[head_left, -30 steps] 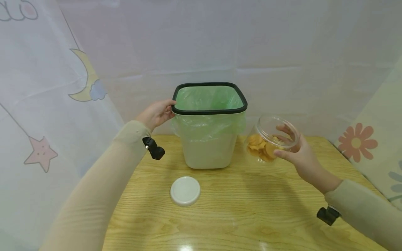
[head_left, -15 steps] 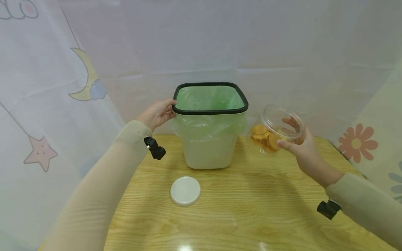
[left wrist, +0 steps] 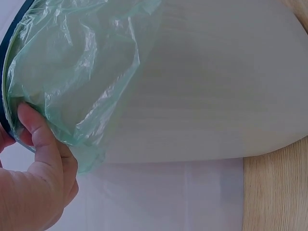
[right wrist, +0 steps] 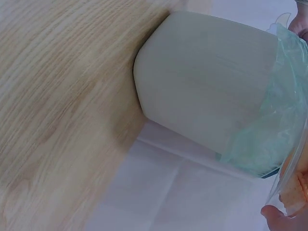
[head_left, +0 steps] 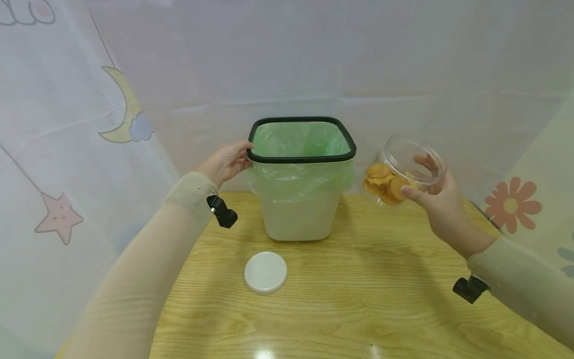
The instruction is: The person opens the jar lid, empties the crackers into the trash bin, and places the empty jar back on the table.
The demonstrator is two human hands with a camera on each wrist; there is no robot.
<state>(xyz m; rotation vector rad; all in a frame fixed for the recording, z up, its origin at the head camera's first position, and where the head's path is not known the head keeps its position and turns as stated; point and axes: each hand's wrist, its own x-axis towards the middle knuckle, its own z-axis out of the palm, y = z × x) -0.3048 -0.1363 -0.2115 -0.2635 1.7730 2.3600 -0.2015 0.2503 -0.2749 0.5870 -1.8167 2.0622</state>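
A pale trash bin [head_left: 300, 214] with a black rim stands on the table, lined with a green plastic bag [left wrist: 82, 62] that hangs over its outside. My left hand [head_left: 227, 162] grips the bin's left rim, pinching rim and bag edge in the left wrist view. To the right of the bin, my right hand [head_left: 441, 204] holds a clear jar [head_left: 405, 159] by its neck, above the table. The jar is open and tilted, its mouth toward the upper right. Orange-brown cookies [head_left: 385, 182] lie in its lower part. Only part of the jar shows in the right wrist view.
A round white lid [head_left: 265, 272] lies on the wooden table [head_left: 350, 299] in front of the bin. Behind the table hangs a pale cloth backdrop [head_left: 296, 55] printed with a moon, star and flowers.
My right hand has raised the jar and moved it slightly to the right, still tilted. My left hand has stayed on the bin's rim.
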